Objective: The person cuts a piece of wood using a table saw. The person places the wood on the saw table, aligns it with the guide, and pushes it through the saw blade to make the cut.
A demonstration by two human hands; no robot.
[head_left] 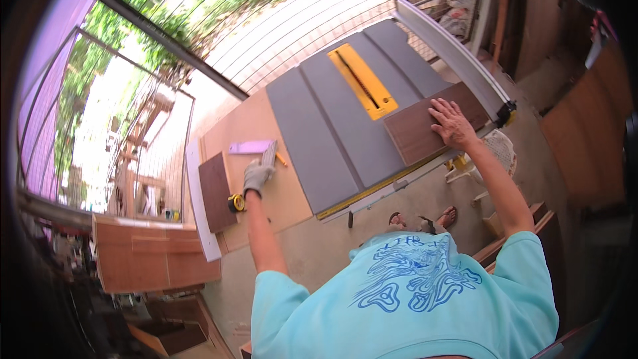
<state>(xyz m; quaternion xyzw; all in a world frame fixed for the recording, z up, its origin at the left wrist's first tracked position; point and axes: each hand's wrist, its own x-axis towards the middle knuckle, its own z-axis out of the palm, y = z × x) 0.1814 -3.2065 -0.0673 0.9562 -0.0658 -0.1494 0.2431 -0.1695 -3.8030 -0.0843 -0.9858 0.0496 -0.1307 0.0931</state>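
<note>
My left hand (258, 175), in a grey work glove, closes around the near end of a metal try square (251, 147) that lies on a light wooden side table (292, 189). Beside the square is a short orange pencil (281, 159). A yellow and black tape measure (236, 203) sits just left of my wrist, by a dark brown board (216, 189). My bare right hand (453, 125) rests flat, fingers spread, on another dark brown board (415, 134). That board lies on the near right part of a grey table saw top (325, 113), next to the fence.
A yellow blade insert (362, 81) is set in the saw top, beyond the right-hand board. The long metal fence (458, 60) runs along the right side. Left of the side table stands a reddish wooden cabinet (153, 256). A wire mesh wall (292, 26) is behind the saw.
</note>
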